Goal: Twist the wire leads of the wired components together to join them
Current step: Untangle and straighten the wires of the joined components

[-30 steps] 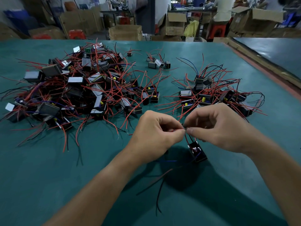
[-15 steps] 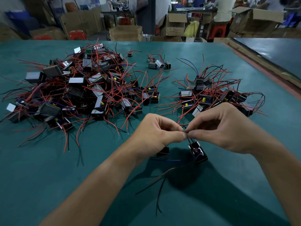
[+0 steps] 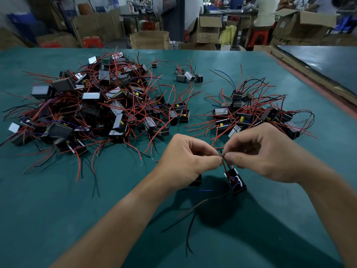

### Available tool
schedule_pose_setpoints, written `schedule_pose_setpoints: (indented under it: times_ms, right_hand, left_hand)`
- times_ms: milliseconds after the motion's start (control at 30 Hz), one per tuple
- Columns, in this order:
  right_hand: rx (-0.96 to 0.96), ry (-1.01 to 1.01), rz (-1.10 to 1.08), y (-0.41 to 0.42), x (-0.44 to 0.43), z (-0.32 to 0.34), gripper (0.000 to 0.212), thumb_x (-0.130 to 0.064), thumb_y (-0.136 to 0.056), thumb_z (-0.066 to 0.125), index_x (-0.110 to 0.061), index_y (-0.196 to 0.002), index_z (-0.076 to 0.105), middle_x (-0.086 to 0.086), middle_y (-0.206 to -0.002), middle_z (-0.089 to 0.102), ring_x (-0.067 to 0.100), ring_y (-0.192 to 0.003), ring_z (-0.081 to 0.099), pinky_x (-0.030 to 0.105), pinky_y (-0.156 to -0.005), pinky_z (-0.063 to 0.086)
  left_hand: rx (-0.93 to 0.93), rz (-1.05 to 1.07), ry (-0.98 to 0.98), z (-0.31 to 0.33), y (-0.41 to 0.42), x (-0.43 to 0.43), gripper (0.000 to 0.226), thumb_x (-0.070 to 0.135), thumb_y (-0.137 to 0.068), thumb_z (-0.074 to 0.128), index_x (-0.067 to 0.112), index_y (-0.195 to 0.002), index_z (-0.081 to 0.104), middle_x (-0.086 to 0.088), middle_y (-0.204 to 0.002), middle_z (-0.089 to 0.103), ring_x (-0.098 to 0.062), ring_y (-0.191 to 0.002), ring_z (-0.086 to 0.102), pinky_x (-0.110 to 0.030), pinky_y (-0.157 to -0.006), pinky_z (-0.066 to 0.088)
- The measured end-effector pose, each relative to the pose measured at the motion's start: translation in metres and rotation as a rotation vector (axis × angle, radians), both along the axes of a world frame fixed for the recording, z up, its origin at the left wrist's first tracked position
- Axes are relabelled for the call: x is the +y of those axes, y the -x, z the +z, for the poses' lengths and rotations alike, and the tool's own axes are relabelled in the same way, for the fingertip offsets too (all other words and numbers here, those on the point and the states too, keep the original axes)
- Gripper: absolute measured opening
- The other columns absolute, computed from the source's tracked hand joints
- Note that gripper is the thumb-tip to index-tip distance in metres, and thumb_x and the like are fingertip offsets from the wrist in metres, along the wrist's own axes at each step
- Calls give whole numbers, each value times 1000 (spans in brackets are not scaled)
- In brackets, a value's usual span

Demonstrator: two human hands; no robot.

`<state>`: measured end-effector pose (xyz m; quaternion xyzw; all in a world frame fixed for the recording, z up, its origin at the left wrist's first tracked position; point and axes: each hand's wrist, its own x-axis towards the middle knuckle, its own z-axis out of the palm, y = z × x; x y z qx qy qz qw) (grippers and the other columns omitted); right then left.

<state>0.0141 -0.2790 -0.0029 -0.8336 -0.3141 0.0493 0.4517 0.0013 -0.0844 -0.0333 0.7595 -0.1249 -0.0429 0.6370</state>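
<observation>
Both hands meet low over the green bench [image 3: 77, 219], knuckles up, tips almost touching. The left hand [image 3: 185, 157] has its fingers [image 3: 214, 161] curled in, with thumb and forefinger closed to a narrow pinch. The right hand [image 3: 264, 151] mirrors it from the other side. What they nip between them is the wire leads [image 3: 224, 167]. The bared ends are hidden inside the pinch, so I cannot tell how far the twist has got. From that meeting point a red lead drops down and toward the person to a small black component [image 3: 234, 180], which sits tilted just below the right thumb. I cannot tell whether it rests on the bench or hangs. A second component [image 3: 196, 180] peeps out under the heel of the left hand. Loose leads [image 3: 193, 211] trail nearer the person. The joint seems to lie across, hand to hand, so I'd judge the next roll turns about that line, with neither hand nearer than the other. A big heap [image 3: 96, 113] of wired parts lies to the far left and a smaller heap [image 3: 251, 113] just beyond the right hand.
</observation>
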Motion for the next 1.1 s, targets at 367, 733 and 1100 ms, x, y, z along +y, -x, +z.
schedule_pose_setpoints:
  times_ms: [367,733,1100]
  right_hand:
    - [102,165,-174,1,13,-4,25,-3,-90,58,-13,-68,57,11,-53,59,18,-49,53,44,-52,46]
    - [116,-52,-83,2,6,-2,15,-1,-87,68,-12,-76,67,0,-58,63,14,-54,56,36,-55,48]
    - [-46,54,-62,0,5,-6,21,-9,-90,66,-17,-71,66,-7,-55,56,3,-50,46,17,-50,37]
  left_hand:
    - [-641,154,-362,-7,6,-7,9,11,-74,74,13,-65,74,1,-50,51,-12,-46,43,-27,-45,36]
    - [-41,2,-55,0,0,2,8,7,-75,80,11,-68,76,-2,-55,61,-9,-52,44,-22,-52,35]
    - [140,8,68,4,0,3,13,4,-75,79,11,-65,75,-4,-54,54,-13,-51,37,-20,-47,28]
